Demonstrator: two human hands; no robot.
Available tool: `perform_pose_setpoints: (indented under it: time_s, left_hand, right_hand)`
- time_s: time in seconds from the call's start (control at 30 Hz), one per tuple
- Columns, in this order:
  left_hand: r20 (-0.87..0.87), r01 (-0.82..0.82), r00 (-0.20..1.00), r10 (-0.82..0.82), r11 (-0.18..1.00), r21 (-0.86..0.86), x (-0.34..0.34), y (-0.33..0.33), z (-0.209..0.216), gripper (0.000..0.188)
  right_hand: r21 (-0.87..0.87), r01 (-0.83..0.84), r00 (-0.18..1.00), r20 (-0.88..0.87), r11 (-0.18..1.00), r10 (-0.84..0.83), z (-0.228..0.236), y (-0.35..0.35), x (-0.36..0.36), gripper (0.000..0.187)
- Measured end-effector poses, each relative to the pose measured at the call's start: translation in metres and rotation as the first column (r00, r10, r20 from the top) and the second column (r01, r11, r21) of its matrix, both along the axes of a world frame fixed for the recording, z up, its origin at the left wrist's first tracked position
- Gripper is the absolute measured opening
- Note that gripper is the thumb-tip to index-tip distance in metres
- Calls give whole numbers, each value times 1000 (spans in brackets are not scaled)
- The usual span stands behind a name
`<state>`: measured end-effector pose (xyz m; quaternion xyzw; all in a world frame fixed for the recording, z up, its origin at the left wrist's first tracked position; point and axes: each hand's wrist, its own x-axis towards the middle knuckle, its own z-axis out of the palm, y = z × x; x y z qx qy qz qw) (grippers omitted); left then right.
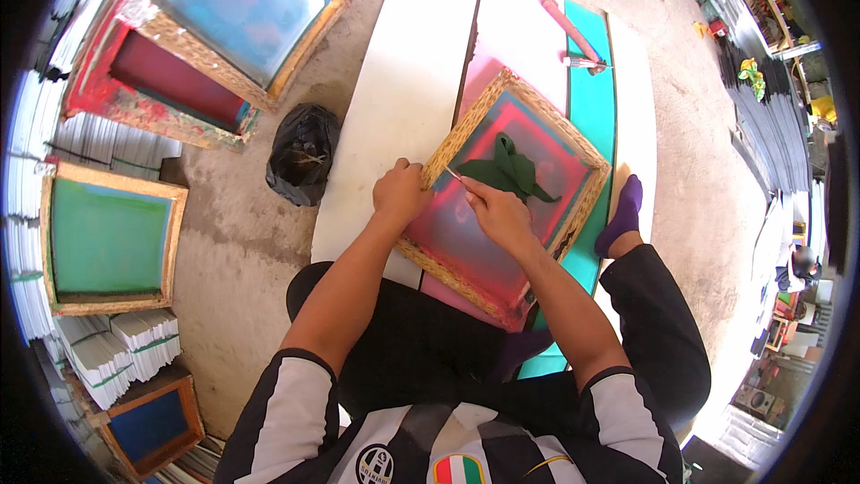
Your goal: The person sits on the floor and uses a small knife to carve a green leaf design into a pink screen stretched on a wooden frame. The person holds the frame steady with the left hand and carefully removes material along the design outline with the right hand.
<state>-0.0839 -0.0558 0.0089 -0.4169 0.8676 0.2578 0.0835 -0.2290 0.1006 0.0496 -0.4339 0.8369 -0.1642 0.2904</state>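
Here's the wood-rimmed screen frame (464, 132), lying flat on the boards in front of the seated person, between the two hands. The left hand (401, 194) sits on its left rail, fingers curled; whether they clamp the wood or just rest there, I can't tell. The right hand (502, 218) reaches in over the reddish mesh (436, 231), thumb and fingers pinched together on a thin, pale tool (454, 174), which pokes out ahead of the fingertips near that same left rail.

Just beyond the right hand, a crumpled dark green cloth (506, 168) covers part of the mesh. The tool's back end is lost inside the grip, so what kind it is, I can't make out. The left hand's fingertips are hard to see as well, and over at the upper left, a blue-meshed frame (246, 4) is cut off by the top edge.

The screen frame sits askew, its long axis slanting from far right to near left. The tool's tip points forward and left.
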Motion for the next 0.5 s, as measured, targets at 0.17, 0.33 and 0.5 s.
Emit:
perform_pose_setpoints:
  time_s: [0.17, 0.33, 0.5]
  left_hand:
    - [-74, -2, 997, 7, 997, 74, -4, -5, -2, 32]
    - [-100, -17, 995, 24, 997, 75, -2, -6, 3, 30]
    - [-86, -113, 989, 123, 987, 114, -4, 1, -3, 29]
  right_hand:
    - [28, -85, 993, -78, 996, 87, -21, -14, -4, 37]
    - [128, -92, 992, -70, 987, 101, -10, -22, 1, 37]
    - [116, -89, 978, -178, 989, 108, -9, -21, 5, 36]
